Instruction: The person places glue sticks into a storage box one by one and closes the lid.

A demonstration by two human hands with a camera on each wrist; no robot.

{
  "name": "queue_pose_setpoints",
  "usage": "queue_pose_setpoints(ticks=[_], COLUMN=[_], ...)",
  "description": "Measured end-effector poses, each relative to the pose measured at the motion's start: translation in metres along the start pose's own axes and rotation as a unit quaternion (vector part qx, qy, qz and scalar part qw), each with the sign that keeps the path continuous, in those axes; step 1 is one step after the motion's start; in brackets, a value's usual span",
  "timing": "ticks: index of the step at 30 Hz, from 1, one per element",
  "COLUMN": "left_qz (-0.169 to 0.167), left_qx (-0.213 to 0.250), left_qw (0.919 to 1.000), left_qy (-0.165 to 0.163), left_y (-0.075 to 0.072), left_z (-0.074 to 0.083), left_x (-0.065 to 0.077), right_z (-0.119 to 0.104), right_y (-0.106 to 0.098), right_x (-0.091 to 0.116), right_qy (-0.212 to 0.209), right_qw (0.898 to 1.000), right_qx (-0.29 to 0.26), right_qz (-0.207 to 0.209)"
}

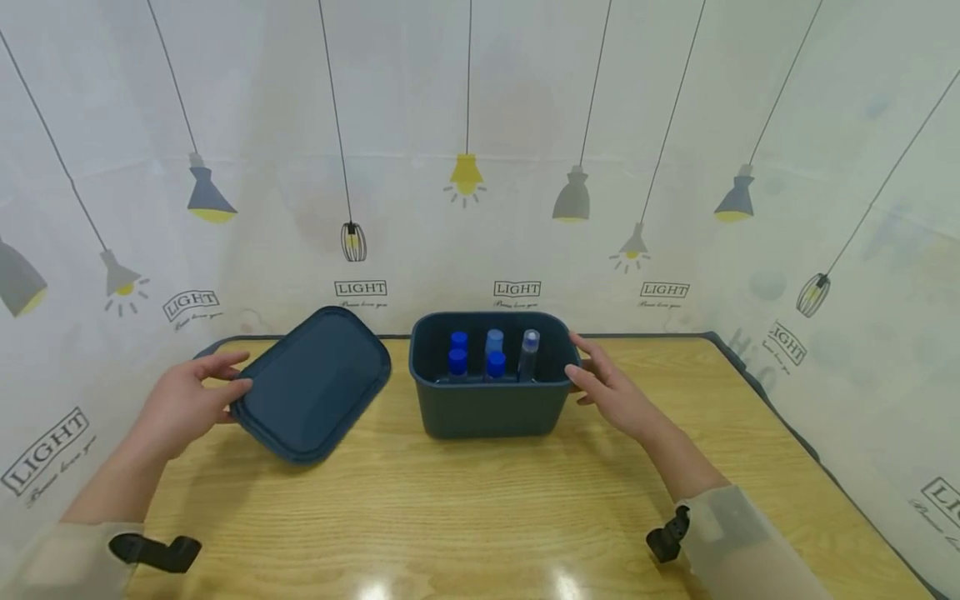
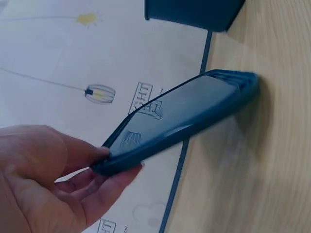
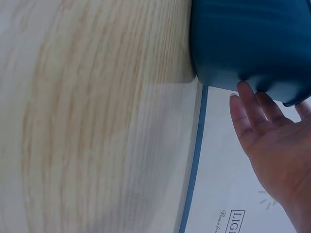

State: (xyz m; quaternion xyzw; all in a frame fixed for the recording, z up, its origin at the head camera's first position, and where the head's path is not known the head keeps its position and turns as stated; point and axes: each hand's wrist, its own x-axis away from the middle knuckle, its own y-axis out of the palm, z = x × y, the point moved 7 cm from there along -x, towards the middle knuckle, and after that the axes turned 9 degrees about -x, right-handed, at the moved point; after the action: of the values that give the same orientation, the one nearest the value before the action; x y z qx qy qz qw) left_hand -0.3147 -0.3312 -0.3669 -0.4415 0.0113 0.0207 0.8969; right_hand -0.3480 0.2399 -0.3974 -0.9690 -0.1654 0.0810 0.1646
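My left hand (image 1: 186, 402) pinches a dark blue lid (image 1: 315, 385) by its left edge, thumb on top and fingers beneath. In the left wrist view the lid (image 2: 180, 121) is tilted, its far end low by the table; whether it touches is unclear. A dark blue storage bin (image 1: 491, 410) stands uncovered to the lid's right. Inside it are several bottles with blue caps (image 1: 457, 360) and a clear slim bottle (image 1: 529, 354). My right hand (image 1: 617, 396) is at the bin's right end; in the right wrist view its nearly straight fingers (image 3: 252, 104) touch the outer wall.
The wooden table (image 1: 480, 517) extends in front of the bin. Behind and along both sides hangs a pale curtain (image 1: 517, 233) printed with lamps, close behind the bin and lid. A dark edge (image 1: 780, 417) borders the table.
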Motion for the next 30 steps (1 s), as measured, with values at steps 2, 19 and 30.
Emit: queue_pose_setpoints(ticks=[2, 19, 30], left_qz=[0.010, 0.186, 0.269], left_qx=[-0.010, 0.022, 0.089], left_qw=[0.9999, 0.9816, 0.9546], left_qy=[-0.009, 0.040, 0.093], left_y=[-0.002, -0.011, -0.007], left_z=[0.008, 0.080, 0.130], left_x=[-0.001, -0.013, -0.036], right_z=[0.000, 0.004, 0.004], right_y=[0.000, 0.000, 0.001], right_x=[0.000, -0.002, 0.000], right_qy=[0.001, 0.004, 0.006], right_qw=[1.000, 1.000, 1.000], right_qx=[-0.001, 0.002, -0.004], right_qz=[0.001, 0.004, 0.005])
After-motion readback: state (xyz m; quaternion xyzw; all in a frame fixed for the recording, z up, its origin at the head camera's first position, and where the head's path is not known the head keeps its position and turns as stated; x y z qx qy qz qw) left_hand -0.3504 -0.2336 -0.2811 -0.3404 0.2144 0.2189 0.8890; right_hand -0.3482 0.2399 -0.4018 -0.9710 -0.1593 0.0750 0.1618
